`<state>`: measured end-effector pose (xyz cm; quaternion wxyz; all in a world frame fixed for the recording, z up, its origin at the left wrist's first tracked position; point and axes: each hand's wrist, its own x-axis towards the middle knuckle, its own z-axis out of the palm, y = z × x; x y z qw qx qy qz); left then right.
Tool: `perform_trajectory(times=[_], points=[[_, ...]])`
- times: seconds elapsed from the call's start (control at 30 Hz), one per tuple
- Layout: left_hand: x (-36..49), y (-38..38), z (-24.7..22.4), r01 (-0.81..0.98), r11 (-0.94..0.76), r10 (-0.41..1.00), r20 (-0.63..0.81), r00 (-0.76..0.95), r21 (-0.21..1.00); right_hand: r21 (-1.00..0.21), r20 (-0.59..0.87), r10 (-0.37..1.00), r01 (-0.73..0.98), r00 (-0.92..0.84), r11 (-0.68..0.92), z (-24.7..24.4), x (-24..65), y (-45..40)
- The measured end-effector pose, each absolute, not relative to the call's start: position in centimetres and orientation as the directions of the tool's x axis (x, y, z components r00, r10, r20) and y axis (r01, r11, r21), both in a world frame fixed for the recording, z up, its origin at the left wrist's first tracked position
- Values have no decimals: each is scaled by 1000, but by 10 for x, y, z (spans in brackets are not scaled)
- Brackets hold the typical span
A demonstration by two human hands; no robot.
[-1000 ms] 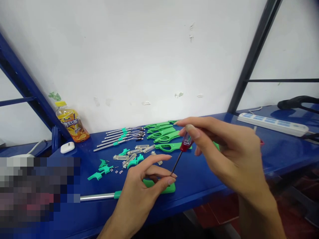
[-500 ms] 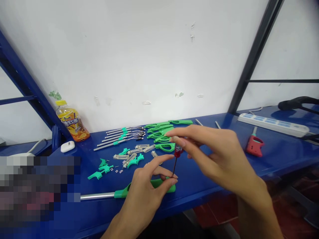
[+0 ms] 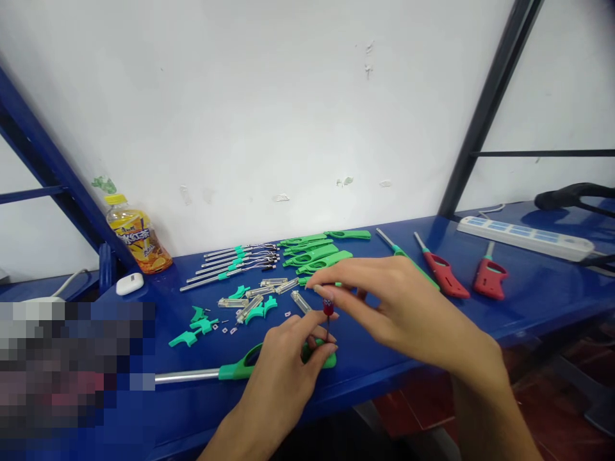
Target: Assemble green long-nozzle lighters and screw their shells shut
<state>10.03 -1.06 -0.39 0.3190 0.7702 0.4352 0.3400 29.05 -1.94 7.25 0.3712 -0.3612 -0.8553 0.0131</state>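
With its fingertips, my right hand (image 3: 408, 314) pinches the top of a small screwdriver (image 3: 328, 307) with a clear and red handle. The screwdriver stands nearly upright, its shaft running down between the fingers of my left hand (image 3: 283, 362). That left hand is closed on the handle end of a long-necked green lighter (image 3: 233, 371), which lies along the table's front edge with its metal tube to the left. The screwdriver's tip is hidden at my left fingertips. Beyond my hands lie clear fuel tanks (image 3: 302, 302), teal triggers (image 3: 185, 338) and green handle shells (image 3: 312, 256).
Metal lighter tubes with wires (image 3: 211, 276) lie in a row at the back. Red lighters (image 3: 444, 275) and a white power strip (image 3: 528, 238) are on the right. At the left stand a drink bottle (image 3: 139, 237) and a white earphone case (image 3: 129, 283).
My right hand and the screwdriver have moved down and slightly left, and the screwdriver is more upright. The red lighters and a green one at right are now uncovered. My left hand stays on the lighter.
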Motion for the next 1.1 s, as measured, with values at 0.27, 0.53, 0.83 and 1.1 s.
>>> perform_trajectory(times=[0.27,0.53,0.83,1.1], points=[[102,-9,-2,495,-414,892,231,389,764,-330,600,667,623,-442,710,73,291,-20],[82,-8,0,481,-410,863,159,480,775,-330,592,692,659,-413,676,73,292,-20],[81,-8,5,516,-442,834,124,538,733,-323,582,733,727,-352,606,74,293,-13],[89,-9,-1,550,-542,826,282,489,635,-401,530,750,661,-397,634,77,299,-24]])
